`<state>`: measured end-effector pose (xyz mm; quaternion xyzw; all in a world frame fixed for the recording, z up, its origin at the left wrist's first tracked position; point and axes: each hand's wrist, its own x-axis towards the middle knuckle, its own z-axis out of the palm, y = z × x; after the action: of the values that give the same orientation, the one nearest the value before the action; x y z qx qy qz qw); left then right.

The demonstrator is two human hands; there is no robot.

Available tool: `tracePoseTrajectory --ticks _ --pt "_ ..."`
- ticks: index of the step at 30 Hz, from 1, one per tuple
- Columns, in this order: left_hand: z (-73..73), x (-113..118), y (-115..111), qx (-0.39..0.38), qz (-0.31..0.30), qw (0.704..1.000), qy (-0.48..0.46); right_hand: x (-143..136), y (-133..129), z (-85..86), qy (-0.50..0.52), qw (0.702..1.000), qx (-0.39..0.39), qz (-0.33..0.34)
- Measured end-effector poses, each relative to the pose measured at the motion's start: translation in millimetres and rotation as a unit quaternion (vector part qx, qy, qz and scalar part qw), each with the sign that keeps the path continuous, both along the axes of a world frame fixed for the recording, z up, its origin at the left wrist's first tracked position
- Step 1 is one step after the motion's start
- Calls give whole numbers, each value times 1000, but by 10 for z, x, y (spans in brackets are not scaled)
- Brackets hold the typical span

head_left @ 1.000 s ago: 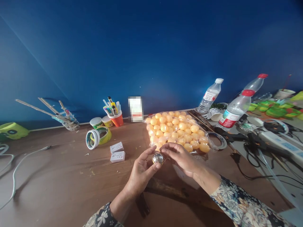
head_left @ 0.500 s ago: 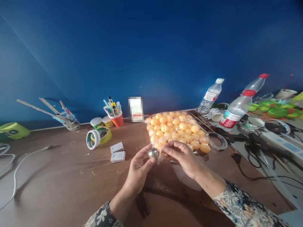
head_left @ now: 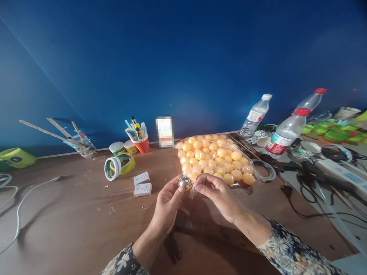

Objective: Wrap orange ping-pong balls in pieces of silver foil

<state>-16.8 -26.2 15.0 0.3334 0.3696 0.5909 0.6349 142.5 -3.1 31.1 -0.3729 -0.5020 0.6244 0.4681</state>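
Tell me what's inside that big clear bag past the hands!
Lots of orange balls show through the clear bag. Balls lower down are hidden under the top ones, and the right hand covers part of the near edge.

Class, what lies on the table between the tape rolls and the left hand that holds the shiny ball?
In the head view, two small white boxes lie between the tape rolls and the left hand, one behind the other.
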Motion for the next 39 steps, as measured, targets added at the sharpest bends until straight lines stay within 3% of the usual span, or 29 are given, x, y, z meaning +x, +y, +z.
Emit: tracePoseTrajectory --ticks 9,20,39 --pt "-18 -4 -11 3 -8 999 32 -32 -10 -9 78 993 -86 38" --pt "-60 -3 -6 10 0 999 49 -42 -18 -5 101 990 -76 61" --pt "-70 -6 -15 6 -2 999 54 -33 -15 -20 70 994 -77 35"
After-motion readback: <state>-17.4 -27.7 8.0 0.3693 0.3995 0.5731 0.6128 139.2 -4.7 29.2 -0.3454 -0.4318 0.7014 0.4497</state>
